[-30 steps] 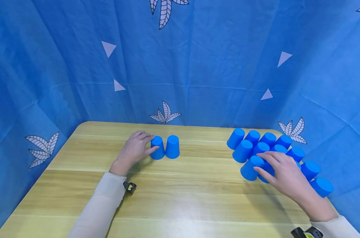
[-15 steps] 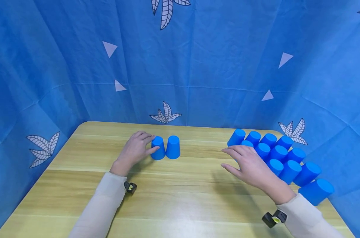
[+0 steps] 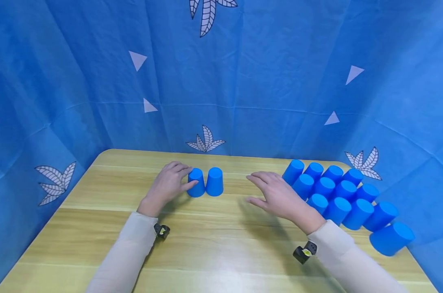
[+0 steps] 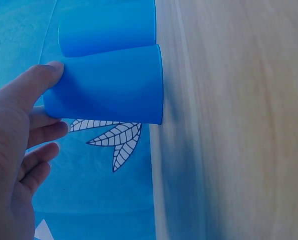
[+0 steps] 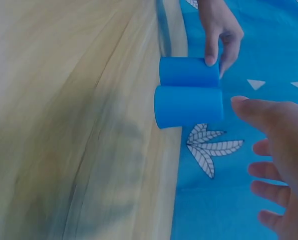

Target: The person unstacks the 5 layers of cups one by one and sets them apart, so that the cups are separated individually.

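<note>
Two blue cups stand upside down side by side on the table, a left cup (image 3: 196, 183) and a right cup (image 3: 214, 182). My left hand (image 3: 168, 186) holds the left cup near its top, thumb on the near side; in the left wrist view the thumb (image 4: 51, 72) lies on the cup wall and some fingers curl beneath. My right hand (image 3: 276, 195) hovers over the table between this pair and the group of cups, fingers spread and nothing in them. In the right wrist view its thumb (image 5: 248, 107) is apart from the right cup (image 5: 188, 106).
Several more upside-down blue cups (image 3: 337, 209) stand in rows at the right of the wooden table (image 3: 221, 252), partly behind my right arm. A blue curtain (image 3: 236, 81) with leaf and triangle prints hangs along the back and sides.
My right hand has moved left, away from the group of cups toward the pair, carrying nothing. My left hand stays on the left cup.
</note>
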Tool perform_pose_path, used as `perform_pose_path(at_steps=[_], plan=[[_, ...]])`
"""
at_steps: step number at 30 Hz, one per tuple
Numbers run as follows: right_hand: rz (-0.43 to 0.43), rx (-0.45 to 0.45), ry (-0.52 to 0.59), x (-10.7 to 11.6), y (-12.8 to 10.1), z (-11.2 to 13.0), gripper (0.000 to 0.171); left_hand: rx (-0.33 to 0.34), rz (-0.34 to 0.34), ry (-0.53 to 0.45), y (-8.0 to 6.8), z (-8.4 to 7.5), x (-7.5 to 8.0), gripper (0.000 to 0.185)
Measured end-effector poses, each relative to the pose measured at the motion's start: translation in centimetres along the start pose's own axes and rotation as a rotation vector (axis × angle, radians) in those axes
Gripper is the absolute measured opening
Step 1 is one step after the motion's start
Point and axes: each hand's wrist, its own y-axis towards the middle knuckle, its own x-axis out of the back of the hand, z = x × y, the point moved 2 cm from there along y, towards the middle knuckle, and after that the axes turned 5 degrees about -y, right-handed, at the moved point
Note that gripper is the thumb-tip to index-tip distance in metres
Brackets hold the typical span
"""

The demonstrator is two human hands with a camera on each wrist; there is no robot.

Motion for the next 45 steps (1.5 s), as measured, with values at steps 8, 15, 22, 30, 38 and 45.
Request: perform_pose_path(at_steps=[8,15,22,30,38,45], plan=[[0.004,0.008,-0.018,-1.5,2.6,0.9,0.066,-0.001,-0.011,0.0,0.0,-0.2,0.0,0.053],[0.036,0.005,-0.028,-2.4,4.8,1.9,0.068,0.006,-0.015,0.006,-0.1,-0.1,0.0,0.052],[0.042,-0.019,-0.052,-3.1,6.9,2.5,0.065,-0.002,-0.018,0.013,0.0,-0.1,0.1,0.053],[0.06,-0.026,-0.037,-3.5,9.1,3.5,0.061,-0.017,-0.031,0.014,0.0,-0.1,0.1,0.052],[0.071,-0.021,-0.041,-4.2,10.7,4.3,0.057,-0.039,-0.043,0.031,-0.1,-0.1,0.1,0.052],[0.068,-0.018,-0.061,-4.5,11.3,4.6,0.045,-0.043,-0.049,0.021,-0.1,0.0,0.1,0.051]])
